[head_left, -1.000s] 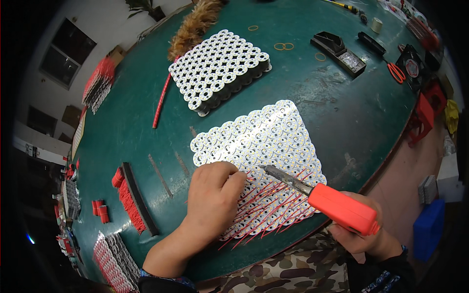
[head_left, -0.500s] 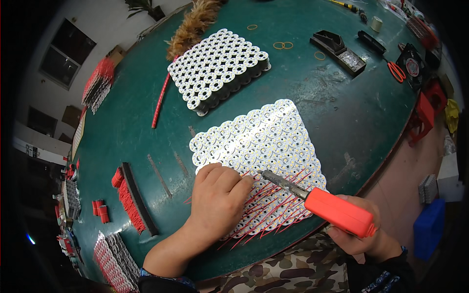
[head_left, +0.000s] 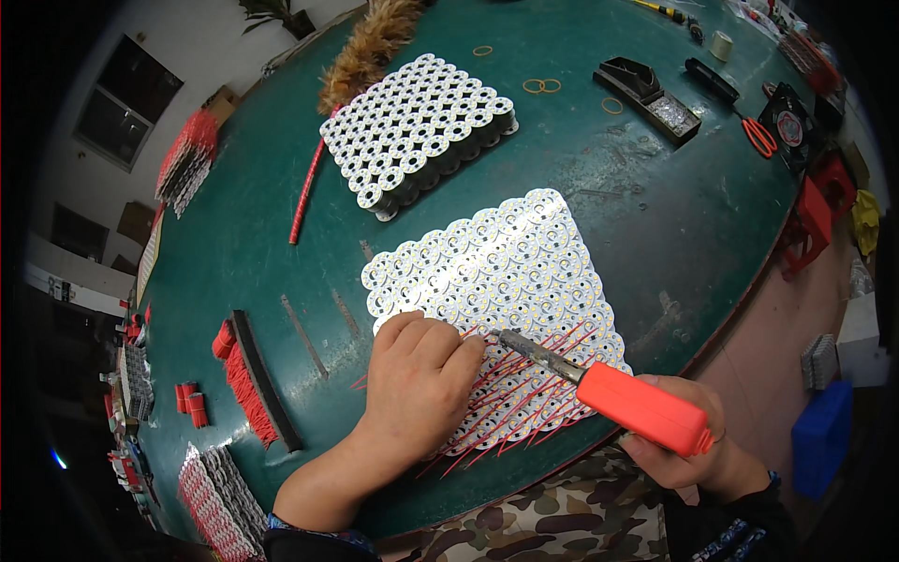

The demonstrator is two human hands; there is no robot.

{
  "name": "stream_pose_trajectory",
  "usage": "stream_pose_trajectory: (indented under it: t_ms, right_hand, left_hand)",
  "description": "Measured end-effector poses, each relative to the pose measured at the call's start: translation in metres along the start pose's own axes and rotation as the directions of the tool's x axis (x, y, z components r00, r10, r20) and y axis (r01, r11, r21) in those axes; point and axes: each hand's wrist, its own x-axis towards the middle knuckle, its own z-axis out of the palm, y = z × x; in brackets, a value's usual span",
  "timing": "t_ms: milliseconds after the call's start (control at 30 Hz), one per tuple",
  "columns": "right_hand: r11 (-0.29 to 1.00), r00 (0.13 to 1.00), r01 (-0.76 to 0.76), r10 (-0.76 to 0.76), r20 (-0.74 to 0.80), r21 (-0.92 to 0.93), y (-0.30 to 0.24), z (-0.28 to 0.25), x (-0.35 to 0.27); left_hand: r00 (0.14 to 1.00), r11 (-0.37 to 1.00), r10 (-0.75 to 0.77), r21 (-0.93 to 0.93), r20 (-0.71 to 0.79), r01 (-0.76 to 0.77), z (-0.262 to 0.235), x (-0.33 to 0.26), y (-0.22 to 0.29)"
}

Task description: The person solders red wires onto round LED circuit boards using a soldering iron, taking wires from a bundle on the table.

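Note:
A white panel of joined round LED circuit boards (head_left: 496,248) lies flat on the green table before me. Thin red wires (head_left: 524,407) fan across its nearer part, several reaching past the near edge. My left hand (head_left: 417,389) rests on the panel's left side, fingers curled and pinching a red wire, whose tail sticks out left of the hand. In my right hand (head_left: 688,436) is a soldering iron (head_left: 646,407) with a red handle. Its metal tip meets the panel just beside my left fingertips; the exact contact point is too small to make out.
Beyond the panel sits a stack of similar white boards (head_left: 421,131) beside a feather duster (head_left: 370,47). To the left are a brush-like strip (head_left: 267,379) with red wires and red wire bundles (head_left: 192,405). A black tray (head_left: 651,98) and scissors (head_left: 758,138) lie far right.
The soldering iron and right hand have shifted slightly left, the tip staying by my left fingertips. The panel has moved very slightly; my left hand keeps its pinch.

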Motion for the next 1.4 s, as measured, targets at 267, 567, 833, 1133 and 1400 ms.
stream_pose_trajectory:
  t_ms: [267,567,833,1133,1400]
  right_hand:
    - [1.0,1.0,-0.006,0.006,0.0,0.017,-0.001,-0.001,-0.001]
    - [0.998,0.999,-0.026,0.028,0.025,-0.052,-0.006,-0.011,-0.004]
    - [0.997,1.0,-0.029,0.028,-0.012,-0.074,-0.001,-0.018,-0.014]
    - [0.996,0.999,-0.047,0.046,-0.016,-0.07,0.01,-0.019,-0.015]
    - [0.994,0.998,0.007,-0.014,-0.064,-0.111,0.008,-0.014,-0.008]
  left_hand:
    - [1.0,1.0,-0.01,0.012,0.007,0.01,0.0,-0.001,0.001]
    - [1.0,1.0,-0.013,0.014,0.009,0.013,-0.001,0.0,0.002]
    - [0.996,0.988,-0.09,-0.131,-0.025,0.086,-0.007,0.002,-0.003]
    - [0.999,0.989,-0.033,-0.142,-0.018,0.03,0.001,0.021,0.001]
    - [0.999,0.983,-0.027,-0.182,-0.042,0.019,0.01,0.017,-0.002]
